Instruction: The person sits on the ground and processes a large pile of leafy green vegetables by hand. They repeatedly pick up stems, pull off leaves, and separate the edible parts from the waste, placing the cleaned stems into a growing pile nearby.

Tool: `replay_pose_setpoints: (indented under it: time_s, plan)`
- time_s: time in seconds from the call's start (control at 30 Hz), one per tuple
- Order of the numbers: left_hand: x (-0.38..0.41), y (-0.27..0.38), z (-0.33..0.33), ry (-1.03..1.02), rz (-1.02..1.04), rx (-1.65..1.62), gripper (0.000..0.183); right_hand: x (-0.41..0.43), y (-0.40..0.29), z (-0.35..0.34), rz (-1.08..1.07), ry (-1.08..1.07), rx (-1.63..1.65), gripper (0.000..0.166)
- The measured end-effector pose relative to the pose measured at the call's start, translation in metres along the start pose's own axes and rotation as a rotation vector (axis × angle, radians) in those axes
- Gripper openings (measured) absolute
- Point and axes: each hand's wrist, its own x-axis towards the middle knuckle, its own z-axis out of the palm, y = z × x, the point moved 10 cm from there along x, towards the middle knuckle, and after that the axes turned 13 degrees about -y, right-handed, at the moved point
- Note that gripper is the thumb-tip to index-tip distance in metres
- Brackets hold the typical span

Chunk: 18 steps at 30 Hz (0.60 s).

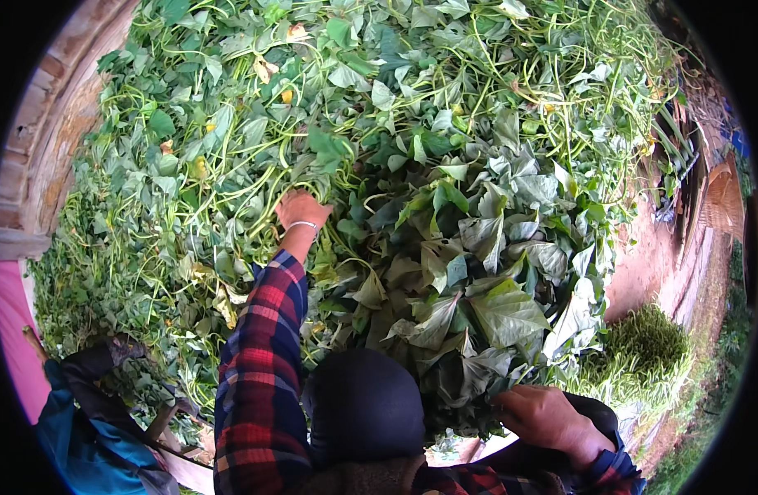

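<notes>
My left hand [303, 213], with a pale bracelet at the wrist, is closed around green vine stems [286, 161] in a broad heap of leafy vines. Some of its fingers are hidden among the stems. A dense bunch of large, partly wilted leaves [472, 297] lies in shade between my arms. At the near right edge of this bunch is my right hand [543, 416], its fingers curled against the leaves. Its fingertips are partly hidden, so its grip cannot be told. A dark rounded cap [366, 408] covers part of the view at the bottom.
Another person in a teal garment [94, 445] is at the lower left, beside pink cloth [17, 334]. A wooden wall [51, 124] bounds the heap on the left. At right are a woven basket [722, 195] and a pile of cut green stalks [645, 349].
</notes>
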Motion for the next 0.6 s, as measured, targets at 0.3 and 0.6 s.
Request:
replay_pose_setpoints:
  time_s: [0.3, 0.6]
  plan:
    - [0.017, -0.025, 0.029, -0.287, -0.275, -0.188, 0.107, -0.004, 0.013, -0.008, 0.092, 0.009, 0.018, 0.019]
    - [0.051, -0.028, 0.058, -0.408, -0.034, -0.373, 0.075, -0.008, 0.013, -0.005, 0.023, 0.035, 0.036, 0.019]
